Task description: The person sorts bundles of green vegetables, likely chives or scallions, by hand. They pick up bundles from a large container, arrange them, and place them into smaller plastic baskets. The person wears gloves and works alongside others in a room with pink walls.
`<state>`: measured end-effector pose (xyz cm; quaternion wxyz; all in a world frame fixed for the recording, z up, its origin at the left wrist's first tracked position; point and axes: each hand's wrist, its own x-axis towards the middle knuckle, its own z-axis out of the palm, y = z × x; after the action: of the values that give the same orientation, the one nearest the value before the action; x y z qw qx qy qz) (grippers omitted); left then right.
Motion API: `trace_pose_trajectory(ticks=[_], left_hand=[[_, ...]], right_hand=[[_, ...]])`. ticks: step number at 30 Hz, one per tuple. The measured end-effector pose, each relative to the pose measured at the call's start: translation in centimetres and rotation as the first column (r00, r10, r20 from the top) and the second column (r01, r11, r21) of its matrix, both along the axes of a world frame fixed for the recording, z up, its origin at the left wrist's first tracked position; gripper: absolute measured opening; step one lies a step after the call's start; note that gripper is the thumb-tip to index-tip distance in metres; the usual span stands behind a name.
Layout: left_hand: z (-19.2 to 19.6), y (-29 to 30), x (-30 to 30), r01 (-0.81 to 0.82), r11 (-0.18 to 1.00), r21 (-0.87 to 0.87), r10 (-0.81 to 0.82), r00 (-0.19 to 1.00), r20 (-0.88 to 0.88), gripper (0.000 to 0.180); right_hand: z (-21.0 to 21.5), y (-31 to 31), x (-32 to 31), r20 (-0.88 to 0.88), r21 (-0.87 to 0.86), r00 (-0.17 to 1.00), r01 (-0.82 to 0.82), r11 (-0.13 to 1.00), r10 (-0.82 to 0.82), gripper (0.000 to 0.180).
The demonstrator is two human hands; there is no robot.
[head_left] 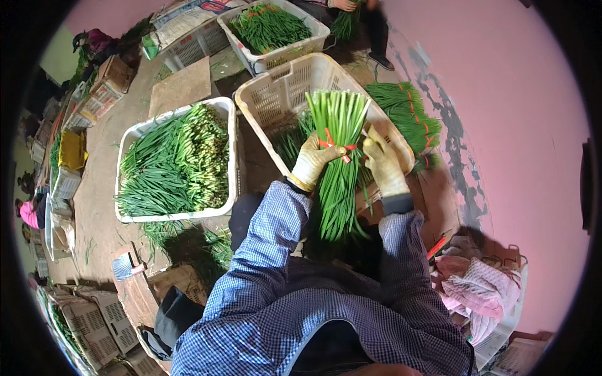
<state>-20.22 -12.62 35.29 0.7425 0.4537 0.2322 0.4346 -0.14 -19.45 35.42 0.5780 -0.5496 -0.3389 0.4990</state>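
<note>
With both gloved hands, left [311,160] and right [382,164], clamped on the chive bundle [338,169], a loose red tie [331,144] could let stalks slide out.

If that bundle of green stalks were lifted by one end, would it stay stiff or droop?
The bundle of green stalks would probably droop: the stalks are long and thin. The red tie, gripped by the left hand, likely keeps them together. The right hand steadies it.
</note>
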Motion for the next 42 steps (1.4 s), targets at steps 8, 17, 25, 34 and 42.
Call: trace_pose_trajectory(ticks=[8, 17, 25, 34, 42], left_hand=[[-1.4, -1.4, 0.1, -0.133, 0.951, 0.281, 0.220, 0.925, -0.309, 0.036], [-7.0, -4.7, -8.7, 0.842, 0.535, 0.072, 0.148, -0.009, -0.989, 0.038], [7.0, -3.5, -4.3, -0.061, 0.274, 0.960, 0.729, 0.664, -0.166, 0.058], [1.7, -4.6, -1.3, 0.477, 0.561, 0.677, 0.540, 0.409, -0.736, 0.046], [0.0, 3.2, -10.9, 0.440, 0.826, 0.352, 0.390, 0.004, -0.921, 0.019]], right_hand=[[3.1, 2.9, -2.5, -0.157, 0.237, 0.983, 0.128, 0.963, -0.092, 0.053], [4.2, 3.7, 3.7, -0.133, 0.331, 0.949, 0.316, 0.889, -0.287, 0.051], [5.6, 3.7, 1.3, -0.077, 0.310, 0.962, 0.272, 0.911, -0.261, 0.058], [6.2, 3.7, 1.2, -0.092, 0.300, 0.926, 0.376, 0.877, -0.365, 0.039], [3.9, 4.0, 9.8, -0.540, 0.268, 0.839, 0.246, 0.931, -0.066, 0.055]])
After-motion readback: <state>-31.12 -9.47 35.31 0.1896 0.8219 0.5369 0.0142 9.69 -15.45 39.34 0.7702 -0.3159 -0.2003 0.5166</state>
